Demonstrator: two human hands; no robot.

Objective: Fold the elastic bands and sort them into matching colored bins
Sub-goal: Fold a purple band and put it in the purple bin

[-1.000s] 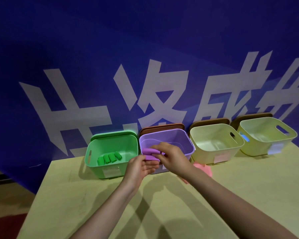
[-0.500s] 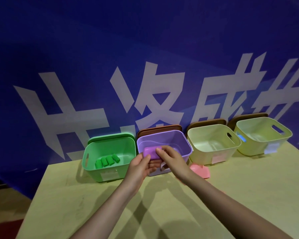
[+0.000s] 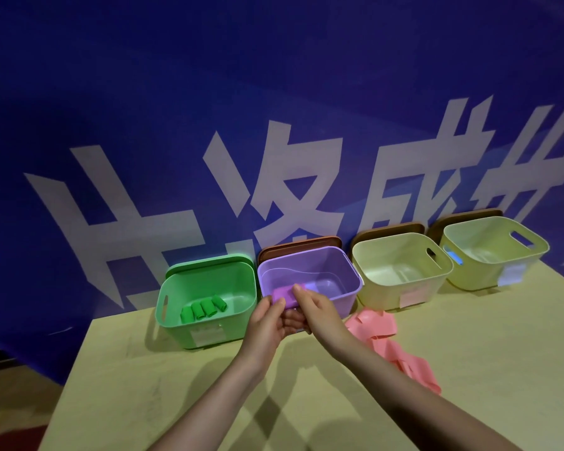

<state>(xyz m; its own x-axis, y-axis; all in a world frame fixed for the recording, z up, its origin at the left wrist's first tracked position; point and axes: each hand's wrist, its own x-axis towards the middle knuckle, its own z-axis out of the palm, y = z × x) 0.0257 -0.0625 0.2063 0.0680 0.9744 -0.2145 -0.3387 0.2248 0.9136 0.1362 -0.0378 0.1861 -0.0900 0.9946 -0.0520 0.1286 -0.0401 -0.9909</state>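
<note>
A folded purple elastic band is held at the front rim of the purple bin. My left hand pinches it from the left and below. My right hand grips it from the right, fingertips on top. Part of the band is hidden by my fingers. Several rolled green bands lie inside the green bin to the left. Loose pink bands lie on the table just right of my right forearm.
Two pale yellow-green bins stand to the right in the same row, the last with a blue band at its left handle. Brown lids lean behind the bins against a blue banner. The table edge runs at the left.
Both hands carried the purple band a little forward over the purple bin's front rim. The view shifted, so more of the pink bands shows beside my right forearm.
</note>
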